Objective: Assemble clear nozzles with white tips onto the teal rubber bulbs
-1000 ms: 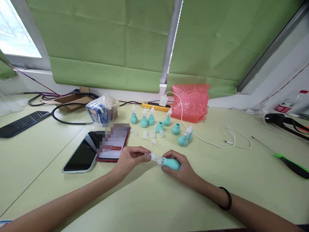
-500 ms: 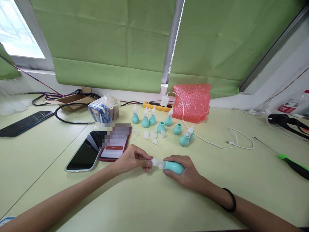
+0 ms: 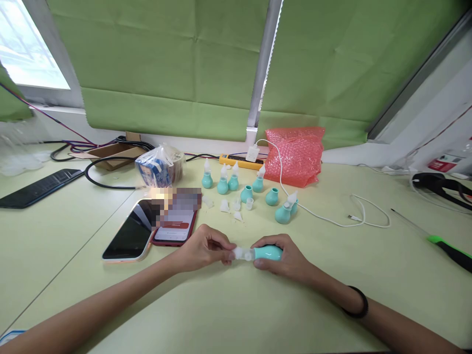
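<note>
My right hand is wrapped round the teal bulb of a nasal aspirator held sideways, low over the table. A translucent connector sits at the bulb's mouth. At its left end, my left hand pinches a whitish nozzle tip, mostly covered by the fingers. Beyond the hands stand several teal bulbs; one aspirator has a clear tip on it, while another bulb has an open mouth. Loose clear caps and small white nozzle tips lie in front of them.
Left of the bulbs lie two phones, one pale-edged and one red-cased. A pink bubble-wrap bag and a yellow power strip are at the back. A white cable and a screwdriver lie to the right.
Both hands have shifted slightly to the right with the aspirator, which is now closer to level. The grips look the same. The pale-edged phone's rim looks more orange.
</note>
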Available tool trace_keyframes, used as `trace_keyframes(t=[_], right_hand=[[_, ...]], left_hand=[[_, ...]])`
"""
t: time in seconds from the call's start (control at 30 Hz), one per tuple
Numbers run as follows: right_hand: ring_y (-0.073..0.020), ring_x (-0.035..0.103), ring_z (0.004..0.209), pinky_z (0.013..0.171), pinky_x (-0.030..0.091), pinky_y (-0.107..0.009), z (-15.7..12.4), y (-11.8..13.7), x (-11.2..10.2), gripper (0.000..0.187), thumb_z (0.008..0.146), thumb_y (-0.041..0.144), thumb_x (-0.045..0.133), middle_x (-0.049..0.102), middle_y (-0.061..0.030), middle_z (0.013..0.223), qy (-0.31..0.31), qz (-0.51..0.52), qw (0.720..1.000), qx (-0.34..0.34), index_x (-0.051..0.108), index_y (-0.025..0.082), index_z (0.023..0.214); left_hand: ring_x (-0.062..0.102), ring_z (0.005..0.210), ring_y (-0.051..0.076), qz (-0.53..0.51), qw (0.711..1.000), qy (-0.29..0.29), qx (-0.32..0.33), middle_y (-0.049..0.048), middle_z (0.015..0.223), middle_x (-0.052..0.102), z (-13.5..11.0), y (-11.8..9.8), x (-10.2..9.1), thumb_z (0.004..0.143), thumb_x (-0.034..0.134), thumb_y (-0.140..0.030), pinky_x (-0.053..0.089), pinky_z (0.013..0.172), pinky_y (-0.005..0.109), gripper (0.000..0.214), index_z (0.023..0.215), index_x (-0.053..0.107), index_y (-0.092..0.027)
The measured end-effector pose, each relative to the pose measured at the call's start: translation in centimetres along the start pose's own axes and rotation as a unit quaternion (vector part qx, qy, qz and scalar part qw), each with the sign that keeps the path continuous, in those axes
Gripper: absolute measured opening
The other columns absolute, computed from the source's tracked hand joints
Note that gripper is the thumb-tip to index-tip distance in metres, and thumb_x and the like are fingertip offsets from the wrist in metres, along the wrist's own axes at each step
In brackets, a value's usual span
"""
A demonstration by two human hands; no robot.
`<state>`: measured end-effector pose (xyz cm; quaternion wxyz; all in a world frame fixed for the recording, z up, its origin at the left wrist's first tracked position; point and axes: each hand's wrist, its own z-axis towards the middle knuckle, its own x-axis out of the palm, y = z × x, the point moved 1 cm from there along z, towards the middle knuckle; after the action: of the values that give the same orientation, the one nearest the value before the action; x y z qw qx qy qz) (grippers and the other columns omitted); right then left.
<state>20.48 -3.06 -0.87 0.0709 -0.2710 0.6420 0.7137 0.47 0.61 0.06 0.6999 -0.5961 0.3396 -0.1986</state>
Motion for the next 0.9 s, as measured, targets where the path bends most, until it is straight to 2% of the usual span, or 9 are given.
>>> trace_keyframes(t=[0.07, 0.17, 0.43, 0.6, 0.67, 0.77, 0.83, 0.9], right_hand=[[-0.0083, 0.045, 0.042, 0.04, 0.037, -0.02, 0.0, -0.1, 0.3, 0.028, 0.059, 0.037, 0.065, 0.054, 0.0011, 0.055, 0.019, 0.071, 0.996, 0.039, 0.062, 0.015, 0.075], [-0.0054, 0.039, 0.036, 0.035, 0.033, -0.018, -0.1, -0.2, 0.8, 0.028, 0.06, 0.036, 0.065, 0.047, 0.0037, 0.048, 0.024, 0.132, 0.989, 0.06, 0.059, 0.013, 0.074], [-0.0046, 0.04, 0.035, 0.033, 0.034, -0.017, -0.2, -0.2, 1.6, 0.028, 0.06, 0.034, 0.066, 0.047, 0.0037, 0.048, 0.009, 0.17, 0.984, 0.056, 0.056, 0.011, 0.072], [-0.0053, 0.041, 0.034, 0.032, 0.034, -0.018, 0.0, -0.4, 1.5, 0.028, 0.06, 0.035, 0.066, 0.049, 0.0033, 0.05, 0.021, 0.174, 0.983, 0.055, 0.056, 0.012, 0.073], [-0.0079, 0.046, 0.039, 0.036, 0.038, -0.02, 0.1, -0.1, 1.1, 0.025, 0.061, 0.034, 0.065, 0.052, 0.0016, 0.053, 0.024, 0.139, 0.99, 0.024, 0.058, 0.012, 0.073], [-0.0133, 0.054, 0.055, 0.051, 0.043, -0.025, 0.4, 0.8, 0.0, 0.018, 0.063, 0.028, 0.064, 0.057, -0.0023, 0.061, -0.016, 0.016, 0.995, -0.101, 0.064, 0.013, 0.073], [-0.0152, 0.055, 0.064, 0.06, 0.044, -0.027, 0.6, 1.2, -0.6, 0.015, 0.064, 0.024, 0.063, 0.059, -0.0043, 0.069, -0.063, -0.054, 0.98, -0.18, 0.065, 0.014, 0.076], [-0.0162, 0.056, 0.069, 0.065, 0.044, -0.029, 0.8, 1.2, -1.2, 0.014, 0.065, 0.022, 0.062, 0.06, -0.0053, 0.074, -0.119, -0.096, 0.962, -0.227, 0.064, 0.016, 0.078]], left_hand=[[0.058, 0.057, 0.013, -0.021, 1.0, -0.013, -0.001, 0.0057, 0.063, 0.065, 0.0, 0.1, 0.0, 0.068, 0.061, -0.025, 0.048, 0.057, 0.022, 0.016, 0.068, 0.067, -0.01], [0.06, 0.059, 0.015, -0.03, 0.999, -0.026, -0.007, 0.0064, 0.064, 0.066, -0.1, 0.1, 0.0, 0.067, 0.062, -0.024, 0.048, 0.058, 0.023, 0.015, 0.07, 0.067, -0.01], [0.061, 0.062, 0.016, -0.002, 1.0, -0.009, -0.012, 0.0062, 0.067, 0.068, -0.1, -0.5, -0.3, 0.07, 0.06, -0.026, 0.048, 0.061, 0.023, 0.017, 0.071, 0.068, -0.011], [0.06, 0.061, 0.015, 0.036, 0.999, 0.004, -0.019, 0.0055, 0.066, 0.068, -0.1, -0.8, -0.3, 0.07, 0.059, -0.025, 0.047, 0.059, 0.022, 0.017, 0.069, 0.068, -0.011], [0.06, 0.061, 0.016, 0.042, 0.999, -0.009, -0.03, 0.0064, 0.067, 0.067, -0.1, -0.8, 0.0, 0.069, 0.06, -0.027, 0.047, 0.057, 0.022, 0.018, 0.071, 0.068, -0.01], [0.061, 0.065, 0.018, 0.032, 0.996, -0.085, -0.021, 0.008, 0.072, 0.067, -0.2, -0.9, 0.2, 0.067, 0.061, -0.029, 0.049, 0.058, 0.024, 0.026, 0.085, 0.065, -0.009], [0.061, 0.07, 0.018, 0.034, 0.99, -0.136, 0.009, 0.0078, 0.077, 0.067, -0.2, -1.0, 0.2, 0.069, 0.06, -0.028, 0.05, 0.064, 0.026, 0.033, 0.096, 0.06, -0.01], [0.061, 0.075, 0.018, 0.064, 0.982, -0.174, 0.04, 0.007, 0.082, 0.066, -0.1, -1.0, -0.2, 0.072, 0.056, -0.028, 0.049, 0.068, 0.027, 0.035, 0.104, 0.056, -0.012]])
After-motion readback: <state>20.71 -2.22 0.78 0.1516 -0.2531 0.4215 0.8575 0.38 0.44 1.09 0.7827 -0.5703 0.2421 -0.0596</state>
